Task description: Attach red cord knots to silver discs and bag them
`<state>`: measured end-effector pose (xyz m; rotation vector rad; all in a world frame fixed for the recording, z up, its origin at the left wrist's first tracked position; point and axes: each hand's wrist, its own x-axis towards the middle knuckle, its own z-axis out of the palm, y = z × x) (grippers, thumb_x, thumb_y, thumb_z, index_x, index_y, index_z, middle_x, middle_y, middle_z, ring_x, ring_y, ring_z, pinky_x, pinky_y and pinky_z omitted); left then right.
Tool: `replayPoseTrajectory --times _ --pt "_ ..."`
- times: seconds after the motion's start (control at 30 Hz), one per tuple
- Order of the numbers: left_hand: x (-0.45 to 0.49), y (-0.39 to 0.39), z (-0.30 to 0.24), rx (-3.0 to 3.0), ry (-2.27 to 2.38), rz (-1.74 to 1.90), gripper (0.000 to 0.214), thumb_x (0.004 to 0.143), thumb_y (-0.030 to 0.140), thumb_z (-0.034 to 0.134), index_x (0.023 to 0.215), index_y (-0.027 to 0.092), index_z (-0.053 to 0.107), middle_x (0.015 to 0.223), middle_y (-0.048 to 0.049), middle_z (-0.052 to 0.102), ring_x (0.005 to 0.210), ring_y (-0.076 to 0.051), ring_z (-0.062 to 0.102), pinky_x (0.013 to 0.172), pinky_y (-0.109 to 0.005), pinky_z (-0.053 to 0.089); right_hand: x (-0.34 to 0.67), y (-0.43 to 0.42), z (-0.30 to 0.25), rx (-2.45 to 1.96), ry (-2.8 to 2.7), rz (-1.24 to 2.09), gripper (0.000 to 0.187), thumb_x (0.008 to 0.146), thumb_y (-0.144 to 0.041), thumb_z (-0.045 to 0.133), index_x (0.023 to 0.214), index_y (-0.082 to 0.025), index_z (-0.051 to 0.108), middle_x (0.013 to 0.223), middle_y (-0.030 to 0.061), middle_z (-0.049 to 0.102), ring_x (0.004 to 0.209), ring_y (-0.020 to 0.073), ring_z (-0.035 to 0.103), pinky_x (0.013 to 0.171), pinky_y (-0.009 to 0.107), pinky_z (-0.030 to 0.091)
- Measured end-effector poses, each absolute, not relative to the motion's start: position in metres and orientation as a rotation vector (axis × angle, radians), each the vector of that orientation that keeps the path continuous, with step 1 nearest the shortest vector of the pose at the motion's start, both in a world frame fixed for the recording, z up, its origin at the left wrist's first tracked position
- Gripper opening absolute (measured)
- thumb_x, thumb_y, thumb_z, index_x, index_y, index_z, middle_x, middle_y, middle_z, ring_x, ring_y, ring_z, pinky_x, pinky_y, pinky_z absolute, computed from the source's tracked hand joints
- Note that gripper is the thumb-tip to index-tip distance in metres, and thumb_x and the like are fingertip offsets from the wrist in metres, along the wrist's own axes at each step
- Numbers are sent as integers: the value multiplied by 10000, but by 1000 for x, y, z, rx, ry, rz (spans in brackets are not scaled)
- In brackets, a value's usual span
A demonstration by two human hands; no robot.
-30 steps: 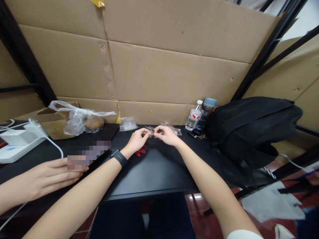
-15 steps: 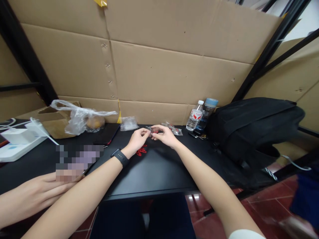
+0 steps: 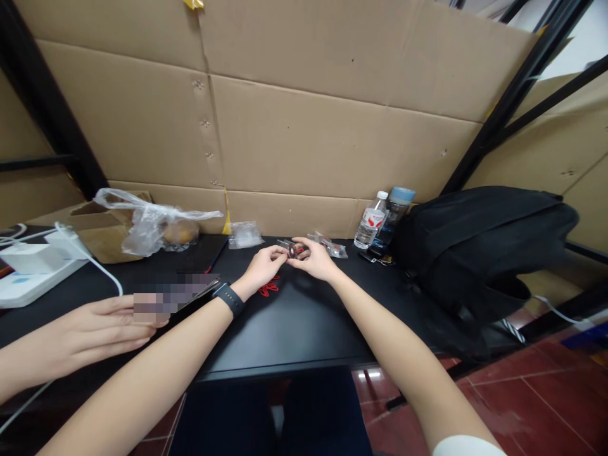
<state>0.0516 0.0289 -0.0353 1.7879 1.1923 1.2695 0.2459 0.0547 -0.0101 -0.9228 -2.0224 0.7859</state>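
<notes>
My left hand [image 3: 262,268], with a dark watch on its wrist, pinches the near side of a small shiny dark-brown piece [image 3: 292,251] with red on it. From the other side, the thumb and fingers of my right hand [image 3: 315,259] close around the same piece. It is too small and too covered to name. A loose bundle of red cord [image 3: 269,286] lies on the black table [image 3: 289,329] just below my left hand. Whether the cord joins the held piece cannot be made out.
Behind my hands lie a clear plastic packet [image 3: 245,235] and another small packet [image 3: 335,246]. Bottles [image 3: 371,221] and a black backpack [image 3: 484,259] stand to the right. Another person's hand [image 3: 90,332] holds a blurred-out flat device at left, near a white power strip [image 3: 33,278].
The held piece has turned slightly between my fingers and shows more of its round brown face. At left, the other person's hand and device have shifted and tilted. The figure at lower right has mostly left view.
</notes>
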Motion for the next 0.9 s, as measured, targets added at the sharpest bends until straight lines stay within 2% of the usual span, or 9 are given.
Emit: replayPoseTrajectory --times 0.1,0.17,0.23,0.3,0.5,0.63,0.73,0.8,0.9 --pt "49 26 -32 1908 1320 1190 240 871 306 586 1044 217 726 970 -48 786 900 -221 734 855 -320 537 249 58 -10 -960 -2097 577 437 772 -323 791 1178 -203 683 1120 89 716 969 216 694 930 383 542" --pt "48 24 -31 2002 1414 1140 238 868 281 575 1044 224 725 949 -41 782 877 -221 729 834 -318 533 251 61 -12 -993 -2154 454 349 787 -341 786 1099 -199 722 1190 114 693 1136 260 642 1049 444 467" --pt "47 23 -31 2088 1484 1098 239 866 251 561 1043 225 719 960 -45 776 893 -227 722 837 -322 525 253 64 -15 -1034 -2205 399 346 785 -378 799 1071 -192 739 1285 145 650 1275 299 562 1121 490 387" --pt "47 22 -31 2161 1567 1044 255 859 223 554 1063 229 708 993 -51 770 951 -244 708 870 -347 512 253 67 -19 -1054 -2252 424 342 787 -400 803 1051 -190 746 1324 153 632 1330 310 520 1139 497 357" --pt "48 15 -28 2382 1813 887 304 867 221 552 1149 227 666 1183 -118 688 1144 -327 591 961 -467 437 250 75 -28 -1025 -2271 529 244 847 -352 741 1023 -184 726 1162 99 711 1089 229 662 1015 393 468" --pt "46 13 -24 2488 1800 911 422 897 187 495 1307 221 588 1365 -141 603 1269 -319 517 1007 -475 390 257 73 -19 -929 -2370 527 225 825 -326 757 994 -182 724 1078 81 723 1005 211 674 966 359 490" --pt "44 14 -24 2575 1674 890 458 946 217 457 1398 243 523 1476 -116 543 1367 -292 445 1058 -483 338 265 68 -7 -794 -2524 546 228 808 -318 769 987 -185 724 1046 72 726 984 213 670 961 355 490" --pt "43 16 -25 2589 1610 832 420 977 277 449 1386 259 542 1458 -105 568 1378 -289 434 1079 -491 313 269 65 0 -767 -2587 564 236 799 -322 775 983 -182 727 1046 79 726 982 223 666 959 363 490" --pt "43 18 -27 2584 1583 728 351 1004 352 427 1270 258 638 1338 -103 657 1307 -293 500 1064 -485 316 274 63 6 -803 -2623 586 249 787 -346 781 968 -181 733 1046 83 726 972 232 667 946 370 493"
